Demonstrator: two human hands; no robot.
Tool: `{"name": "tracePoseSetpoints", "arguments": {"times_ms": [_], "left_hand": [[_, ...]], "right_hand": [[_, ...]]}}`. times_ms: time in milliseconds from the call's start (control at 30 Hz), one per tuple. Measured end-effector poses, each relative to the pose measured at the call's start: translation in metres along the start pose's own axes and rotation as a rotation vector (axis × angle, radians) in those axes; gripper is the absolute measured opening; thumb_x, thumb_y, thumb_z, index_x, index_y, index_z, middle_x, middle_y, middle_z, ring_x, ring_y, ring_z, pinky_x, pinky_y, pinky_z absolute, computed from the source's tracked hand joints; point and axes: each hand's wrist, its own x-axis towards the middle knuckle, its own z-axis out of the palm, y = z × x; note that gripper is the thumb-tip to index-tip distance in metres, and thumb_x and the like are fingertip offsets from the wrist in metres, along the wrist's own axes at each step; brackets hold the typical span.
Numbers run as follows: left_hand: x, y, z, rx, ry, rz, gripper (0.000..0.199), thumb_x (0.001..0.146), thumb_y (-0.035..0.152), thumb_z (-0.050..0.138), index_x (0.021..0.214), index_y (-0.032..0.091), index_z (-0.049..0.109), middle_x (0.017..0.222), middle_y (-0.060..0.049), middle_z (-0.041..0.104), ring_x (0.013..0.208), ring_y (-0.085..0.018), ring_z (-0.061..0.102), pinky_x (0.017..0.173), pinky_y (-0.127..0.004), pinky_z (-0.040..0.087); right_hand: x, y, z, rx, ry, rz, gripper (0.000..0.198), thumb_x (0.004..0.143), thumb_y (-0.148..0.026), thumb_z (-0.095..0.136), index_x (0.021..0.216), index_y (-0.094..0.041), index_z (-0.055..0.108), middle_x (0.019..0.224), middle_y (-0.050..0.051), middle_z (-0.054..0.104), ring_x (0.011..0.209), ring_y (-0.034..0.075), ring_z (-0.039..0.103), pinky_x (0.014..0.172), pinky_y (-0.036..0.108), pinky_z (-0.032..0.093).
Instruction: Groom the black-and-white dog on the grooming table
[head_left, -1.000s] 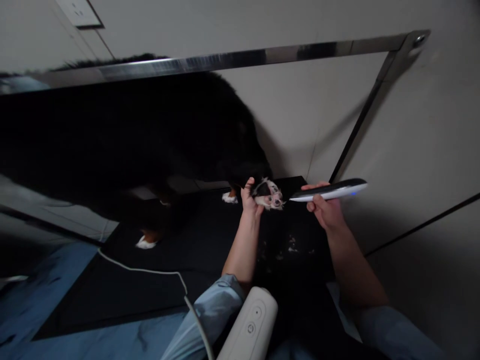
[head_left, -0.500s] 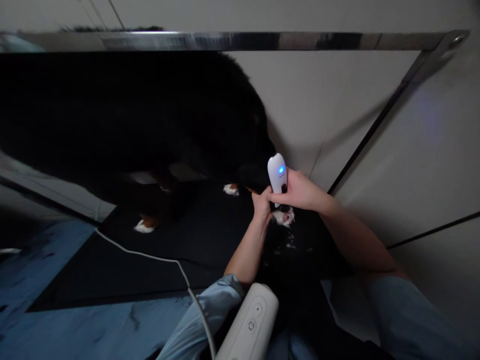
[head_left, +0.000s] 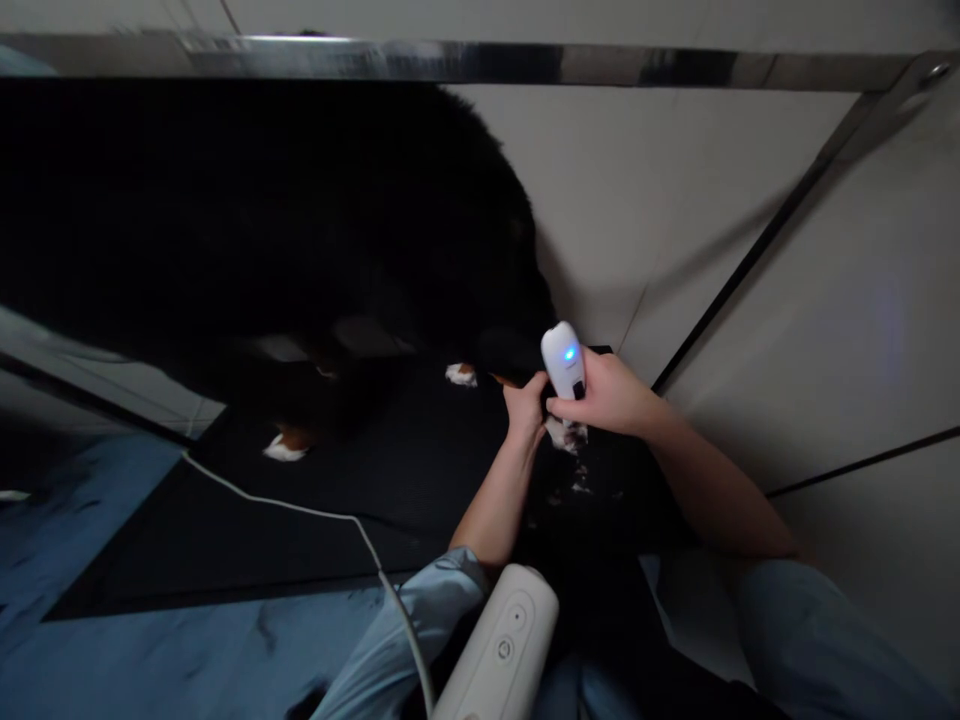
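Observation:
A large black dog [head_left: 337, 220] stands side-on, with white and brown showing on its paws. In my right hand [head_left: 611, 393] is a white hair clipper [head_left: 562, 360] with a lit blue light, its lower end at the top of the dog's nearest hind paw [head_left: 568, 436]. My left hand [head_left: 524, 404] is closed round the lower part of that leg, just above the paw; the fingers' far side is hidden. Small tufts of cut fur [head_left: 581, 488] lie on the black mat [head_left: 360, 540] below the paw.
A metal bar [head_left: 465, 62] runs across above the dog, with a slanting strut at the right by the pale wall [head_left: 750, 180]. A white device [head_left: 504, 640] with a pale cable [head_left: 300, 508] is close in front of me. Blue floor [head_left: 187, 660] shows at left.
The clipper and my right hand have shifted slightly right and down, and the clipper now covers more of the paw. My left hand stays on the leg.

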Motion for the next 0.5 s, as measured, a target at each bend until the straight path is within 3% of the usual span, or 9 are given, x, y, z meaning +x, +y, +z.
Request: {"name": "tracePoseSetpoints", "arguments": {"times_ms": [100,267,433,500], "left_hand": [[-0.002,0.003,0.002,-0.029,-0.018,0.009,0.023,0.057,0.021,0.077,0.075,0.015,0.064,0.079,-0.003,0.068,0.075,-0.018,0.065,0.077,-0.033,0.052],[-0.005,0.004,-0.002,-0.04,-0.004,-0.07,0.026,0.055,0.017,0.074,0.08,0.016,0.066,0.079,-0.002,0.069,0.076,-0.019,0.065,0.078,-0.034,0.053],[-0.004,0.007,-0.006,-0.062,-0.065,-0.138,0.034,0.056,0.024,0.076,0.088,0.016,0.071,0.089,-0.005,0.074,0.083,-0.021,0.068,0.082,-0.034,0.054],[0.0,0.011,-0.007,-0.051,-0.095,-0.144,0.035,0.057,0.028,0.077,0.089,0.016,0.072,0.091,-0.006,0.075,0.087,-0.024,0.069,0.084,-0.035,0.054]], "right_hand": [[0.001,0.003,0.002,0.117,0.1,-0.006,0.028,0.072,-0.038,0.07,0.089,-0.018,0.06,0.073,0.002,0.069,0.066,0.017,0.063,0.061,0.028,0.046],[0.003,0.015,0.002,0.161,-0.001,-0.027,0.027,0.066,-0.033,0.073,0.083,-0.019,0.058,0.069,-0.001,0.066,0.061,0.015,0.059,0.059,0.027,0.044],[0.012,0.04,-0.002,0.59,0.162,0.009,0.022,0.067,-0.035,0.07,0.078,-0.019,0.058,0.071,0.0,0.066,0.066,0.015,0.06,0.063,0.028,0.049],[0.016,0.049,0.003,0.724,0.141,-0.018,0.025,0.065,-0.035,0.072,0.077,-0.02,0.056,0.069,0.0,0.067,0.065,0.014,0.06,0.063,0.028,0.049]]}}
